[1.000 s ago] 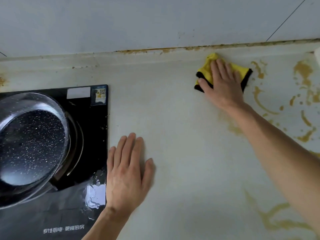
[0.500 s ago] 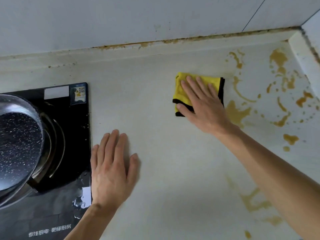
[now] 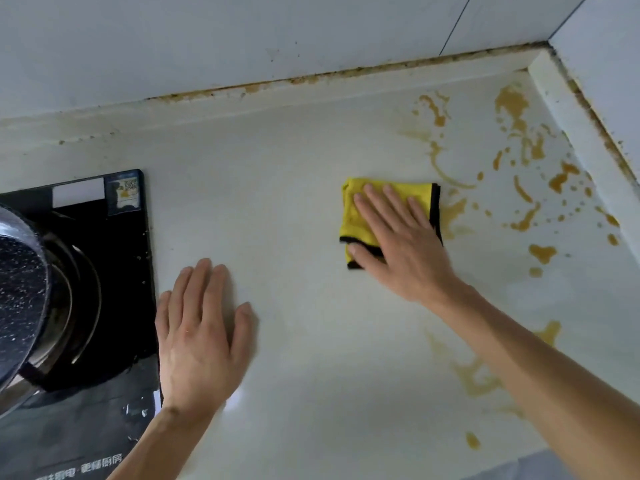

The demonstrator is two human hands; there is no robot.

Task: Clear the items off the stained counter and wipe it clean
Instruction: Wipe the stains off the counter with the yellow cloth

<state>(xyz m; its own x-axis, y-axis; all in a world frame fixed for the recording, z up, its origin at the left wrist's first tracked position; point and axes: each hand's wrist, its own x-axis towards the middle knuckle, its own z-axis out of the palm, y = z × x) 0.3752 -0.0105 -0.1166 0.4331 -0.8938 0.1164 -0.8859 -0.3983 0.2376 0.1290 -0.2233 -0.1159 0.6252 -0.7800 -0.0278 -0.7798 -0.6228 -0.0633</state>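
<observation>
My right hand (image 3: 401, 244) lies flat, fingers spread, pressing a folded yellow cloth with black edging (image 3: 356, 213) onto the pale counter (image 3: 294, 209). Brown-yellow stains (image 3: 523, 168) spatter the counter to the right of the cloth, up to the back right corner. More smears (image 3: 478, 375) lie nearer me under my right forearm. My left hand (image 3: 201, 334) rests palm down on the counter, beside the stove's right edge, holding nothing.
A black glass stove (image 3: 90, 278) fills the left side, with a dark speckled pan (image 3: 17, 289) on its burner. A raised lip (image 3: 346, 84) with grimy sealant runs along the tiled back wall, and a side wall (image 3: 606, 98) closes the right corner.
My right hand has dragged the cloth from the back lip towards me across the counter. The view has shifted right, showing the corner. My left hand has stayed planted.
</observation>
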